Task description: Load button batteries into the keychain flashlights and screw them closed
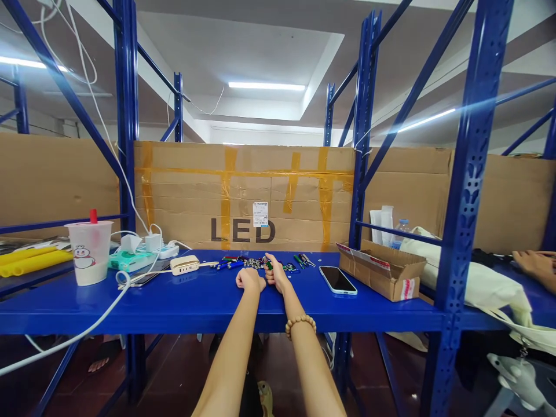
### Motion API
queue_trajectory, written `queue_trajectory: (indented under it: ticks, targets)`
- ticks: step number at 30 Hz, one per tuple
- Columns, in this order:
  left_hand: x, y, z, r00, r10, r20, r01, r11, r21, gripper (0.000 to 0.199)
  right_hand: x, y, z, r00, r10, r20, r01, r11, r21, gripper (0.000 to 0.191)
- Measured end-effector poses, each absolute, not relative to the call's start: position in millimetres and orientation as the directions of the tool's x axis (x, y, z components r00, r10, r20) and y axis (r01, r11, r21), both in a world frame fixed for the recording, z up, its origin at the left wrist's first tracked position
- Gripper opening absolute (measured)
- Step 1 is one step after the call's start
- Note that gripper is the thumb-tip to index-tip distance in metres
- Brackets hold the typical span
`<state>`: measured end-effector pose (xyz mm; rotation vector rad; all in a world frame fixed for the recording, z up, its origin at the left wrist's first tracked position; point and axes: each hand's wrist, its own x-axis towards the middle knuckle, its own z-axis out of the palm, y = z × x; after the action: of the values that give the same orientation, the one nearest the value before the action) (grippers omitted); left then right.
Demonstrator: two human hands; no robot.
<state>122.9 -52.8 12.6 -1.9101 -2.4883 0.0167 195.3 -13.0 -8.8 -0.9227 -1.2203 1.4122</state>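
Note:
My left hand (pixel 251 281) is closed in a fist just above the blue tabletop, its fingers turned away so that anything inside is hidden. Right beside it, almost touching, my right hand (pixel 276 274) is closed with the thumb upward. A small green piece (pixel 269 264) shows at its fingers, too small to identify. Behind both hands lies a spread of small metal parts (pixel 253 263). Blue pieces (pixel 230 265) lie to the left of it, and a few slim green and silver pieces (pixel 303 260) to the right.
A phone (pixel 337 280) and an open cardboard box (pixel 384 269) are on the right of the blue shelf (pixel 191 301). On the left are a power bank-like cream block (pixel 185 265), a tissue pack (pixel 132 259), white cables and a drink cup (pixel 90 252). Another person's hand (pixel 536 266) shows far right.

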Motion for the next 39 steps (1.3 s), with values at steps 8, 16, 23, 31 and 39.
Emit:
queue_trajectory:
  ticks: [8,16,23,31,39]
  targets:
    - [121.0,-54.7,11.8,-0.248,0.969,0.009,0.969,0.248,0.001,0.025,193.1,-21.3,-5.8,-0.198,0.978,0.07,-0.194,0.031,-0.981,0.044]
    - [119.6,-55.3,10.7,-0.237,0.972,0.012,0.971,0.236,0.018,0.027,192.7,-21.9,-5.6,-0.209,0.975,0.072,-0.209,0.027,-0.978,0.041]
    - [118.7,-56.5,12.5,-0.224,0.975,0.006,0.975,0.224,0.013,0.026,192.5,-21.5,-6.3,-0.228,0.971,0.073,-0.222,0.021,-0.975,0.04]
    - [118.9,-57.3,12.8,-0.224,0.974,0.023,0.975,0.224,0.013,0.026,192.5,-19.9,-7.0,-0.233,0.971,0.053,-0.231,-0.003,-0.973,0.046]
    - [117.9,-53.1,9.7,-0.225,0.974,0.032,0.974,0.224,0.025,0.026,191.3,-18.9,-6.7,-0.223,0.974,0.036,-0.201,-0.009,-0.98,0.045]
